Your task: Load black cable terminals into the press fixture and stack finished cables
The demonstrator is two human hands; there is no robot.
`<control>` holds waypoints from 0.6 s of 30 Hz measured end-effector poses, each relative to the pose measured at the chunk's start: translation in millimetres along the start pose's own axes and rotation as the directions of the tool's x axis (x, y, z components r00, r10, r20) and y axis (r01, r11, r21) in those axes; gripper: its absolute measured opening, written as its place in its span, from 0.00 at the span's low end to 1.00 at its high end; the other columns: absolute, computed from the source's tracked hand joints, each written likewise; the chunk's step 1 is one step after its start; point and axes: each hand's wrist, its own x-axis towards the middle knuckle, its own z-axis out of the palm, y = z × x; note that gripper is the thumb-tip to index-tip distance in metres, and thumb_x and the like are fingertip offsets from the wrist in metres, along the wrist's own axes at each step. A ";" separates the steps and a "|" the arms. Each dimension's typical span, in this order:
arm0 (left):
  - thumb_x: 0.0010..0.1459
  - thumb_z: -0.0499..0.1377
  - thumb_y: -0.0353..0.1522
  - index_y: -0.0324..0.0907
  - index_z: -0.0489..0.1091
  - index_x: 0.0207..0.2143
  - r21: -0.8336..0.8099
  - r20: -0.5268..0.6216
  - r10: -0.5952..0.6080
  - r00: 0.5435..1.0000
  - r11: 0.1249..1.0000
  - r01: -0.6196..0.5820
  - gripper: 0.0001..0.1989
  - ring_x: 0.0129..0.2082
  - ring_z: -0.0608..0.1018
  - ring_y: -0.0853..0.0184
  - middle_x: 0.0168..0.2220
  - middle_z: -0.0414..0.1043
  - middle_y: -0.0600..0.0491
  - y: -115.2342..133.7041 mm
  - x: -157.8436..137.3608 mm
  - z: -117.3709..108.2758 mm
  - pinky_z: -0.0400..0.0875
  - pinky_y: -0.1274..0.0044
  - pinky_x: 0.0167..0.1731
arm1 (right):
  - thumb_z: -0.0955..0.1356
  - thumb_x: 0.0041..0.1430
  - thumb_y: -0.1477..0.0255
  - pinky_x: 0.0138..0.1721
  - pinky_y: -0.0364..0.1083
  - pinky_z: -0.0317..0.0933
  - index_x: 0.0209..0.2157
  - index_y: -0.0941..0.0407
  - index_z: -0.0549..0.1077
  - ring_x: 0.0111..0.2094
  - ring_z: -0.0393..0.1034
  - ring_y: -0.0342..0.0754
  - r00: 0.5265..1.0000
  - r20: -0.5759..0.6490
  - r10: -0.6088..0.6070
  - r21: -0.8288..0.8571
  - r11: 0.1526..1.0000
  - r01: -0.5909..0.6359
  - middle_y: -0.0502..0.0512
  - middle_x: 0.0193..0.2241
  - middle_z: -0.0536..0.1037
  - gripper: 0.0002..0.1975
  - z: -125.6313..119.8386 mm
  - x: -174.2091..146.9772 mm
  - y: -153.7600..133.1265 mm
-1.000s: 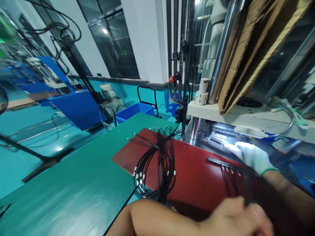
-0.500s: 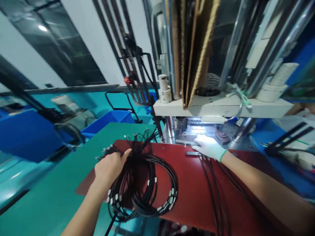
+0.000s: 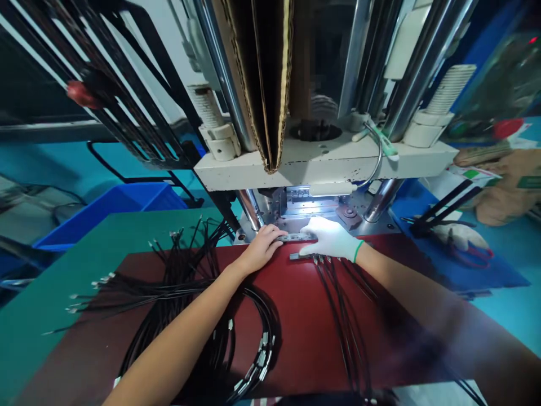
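Note:
A flat metal bar (image 3: 296, 237) lies crosswise at the red board's back edge, in front of the lit press. My bare left hand (image 3: 264, 248) pinches the bar's left end with thumb and fingers. In a white glove, my right hand (image 3: 332, 239) closes over its right end. Just in front is a second, narrow metal strip (image 3: 299, 256), partly under the glove. Several black cables (image 3: 340, 316) run from this strip toward me, their metal tips at it. Left of them lies a coiled bundle of black cables (image 3: 264, 316), partly behind my left forearm.
The press's pale plate (image 3: 329, 169) spans above my hands between steel posts. Cardboard (image 3: 270, 113) stands on it. A red board (image 3: 296, 338) covers part of the green table (image 3: 127, 231). A blue bin (image 3: 122, 206) is at left, scissors (image 3: 469, 254) at right.
My left hand has left the cable coil and moved right to the metal bar's left end. My right hand remains at the bar. The view has shifted right and closer to the press.

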 end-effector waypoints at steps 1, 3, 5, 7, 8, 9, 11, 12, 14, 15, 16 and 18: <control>0.66 0.47 0.32 0.38 0.68 0.52 -0.034 -0.017 0.000 1.000 0.999 -0.001 0.16 0.47 0.67 0.63 0.46 0.66 0.46 0.0 -2.3 0.2 0.64 0.69 0.52 | 0.68 0.54 0.51 0.42 0.43 0.55 0.42 0.55 0.77 0.40 0.64 0.47 0.999 -0.023 0.024 0.040 0.999 -0.023 0.55 0.37 0.72 0.24 2.1 1.8 0.1; 0.67 0.48 0.33 0.37 0.69 0.51 -0.074 -0.023 -0.004 1.000 0.997 0.002 0.17 0.46 0.67 0.63 0.45 0.66 0.45 1.5 -4.4 0.3 0.63 0.69 0.51 | 0.68 0.57 0.56 0.42 0.44 0.55 0.39 0.55 0.79 0.39 0.64 0.47 0.998 -0.052 0.047 0.115 0.993 -0.041 0.56 0.35 0.73 0.18 5.5 6.4 1.1; 0.67 0.48 0.33 0.37 0.68 0.52 -0.101 -0.011 -0.003 1.000 0.995 0.002 0.17 0.46 0.67 0.63 0.45 0.66 0.45 2.7 -3.9 0.3 0.63 0.69 0.51 | 0.66 0.61 0.62 0.43 0.44 0.55 0.38 0.56 0.79 0.39 0.65 0.46 0.997 -0.062 0.041 0.181 0.983 -0.029 0.55 0.35 0.74 0.14 6.5 10.6 3.2; 0.67 0.49 0.34 0.37 0.68 0.52 -0.119 0.002 0.003 1.000 0.993 -0.003 0.17 0.46 0.68 0.64 0.45 0.66 0.46 2.9 -2.8 0.1 0.63 0.70 0.51 | 0.64 0.62 0.65 0.44 0.44 0.57 0.37 0.57 0.78 0.39 0.67 0.45 0.994 -0.089 0.057 0.262 0.965 -0.032 0.55 0.35 0.75 0.13 4.1 12.4 5.2; 0.67 0.49 0.34 0.37 0.68 0.52 -0.120 0.006 0.004 1.000 0.993 -0.003 0.17 0.46 0.68 0.64 0.45 0.65 0.46 2.6 -2.6 -0.1 0.63 0.71 0.50 | 0.62 0.64 0.65 0.44 0.44 0.59 0.38 0.58 0.77 0.38 0.67 0.44 0.990 -0.112 0.082 0.296 0.954 -0.046 0.56 0.35 0.75 0.15 1.5 12.0 5.8; 0.67 0.49 0.34 0.37 0.68 0.52 -0.119 0.005 0.003 1.000 0.993 -0.002 0.16 0.46 0.68 0.63 0.45 0.65 0.46 2.2 -2.5 -0.3 0.63 0.71 0.50 | 0.60 0.65 0.64 0.42 0.43 0.61 0.39 0.60 0.76 0.36 0.68 0.43 0.981 -0.140 0.132 0.355 0.932 -0.074 0.56 0.35 0.75 0.17 -1.9 10.6 6.1; 0.66 0.50 0.34 0.36 0.69 0.51 -0.115 -0.005 -0.002 1.000 0.993 0.001 0.16 0.46 0.67 0.63 0.44 0.65 0.45 1.0 -3.2 -0.5 0.63 0.70 0.50 | 0.57 0.66 0.61 0.33 0.41 0.62 0.41 0.62 0.72 0.30 0.66 0.40 0.940 -0.193 0.281 0.513 0.846 -0.148 0.57 0.32 0.73 0.21 -10.8 4.7 6.9; 0.66 0.50 0.34 0.36 0.69 0.51 -0.113 -0.010 -0.002 1.000 0.994 0.001 0.16 0.45 0.68 0.63 0.44 0.66 0.45 0.4 -3.6 -0.5 0.63 0.70 0.50 | 0.56 0.66 0.59 0.28 0.40 0.61 0.41 0.63 0.70 0.26 0.64 0.39 0.912 -0.204 0.356 0.584 0.792 -0.179 0.55 0.31 0.71 0.22 -16.1 0.4 7.9; 0.66 0.51 0.33 0.37 0.69 0.51 -0.114 -0.014 -0.001 1.000 0.994 -0.001 0.16 0.45 0.68 0.63 0.44 0.66 0.46 -0.9 -4.5 -0.4 0.63 0.70 0.49 | 0.57 0.65 0.57 0.20 0.38 0.54 0.40 0.62 0.67 0.20 0.58 0.36 0.870 -0.210 0.447 0.663 0.718 -0.209 0.52 0.27 0.68 0.22 -27.5 -9.7 12.7; 0.65 0.51 0.33 0.37 0.69 0.51 -0.112 -0.015 -0.001 1.000 0.994 -0.001 0.15 0.45 0.68 0.63 0.44 0.66 0.46 -1.3 -4.8 -0.3 0.63 0.70 0.49 | 0.56 0.65 0.56 0.19 0.38 0.51 0.40 0.62 0.67 0.18 0.55 0.36 0.860 -0.219 0.461 0.661 0.718 -0.217 0.51 0.26 0.66 0.22 -33.2 -14.8 16.7; 0.65 0.51 0.33 0.37 0.69 0.51 -0.110 -0.017 -0.002 1.000 0.994 0.000 0.15 0.45 0.68 0.63 0.44 0.66 0.46 -1.6 -5.0 -0.2 0.63 0.70 0.49 | 0.55 0.65 0.56 0.19 0.38 0.50 0.41 0.62 0.66 0.18 0.54 0.35 0.857 -0.232 0.461 0.633 0.740 -0.227 0.51 0.26 0.66 0.23 -38.4 -19.2 21.8; 0.65 0.51 0.33 0.38 0.69 0.51 -0.106 -0.018 -0.005 1.000 0.994 0.003 0.15 0.46 0.68 0.63 0.44 0.65 0.46 -1.6 -5.3 -0.2 0.63 0.69 0.50 | 0.61 0.62 0.56 0.22 0.39 0.55 0.40 0.62 0.68 0.20 0.57 0.37 0.832 -0.277 0.481 0.565 0.781 -0.264 0.52 0.28 0.68 0.22 -46.8 -24.4 33.9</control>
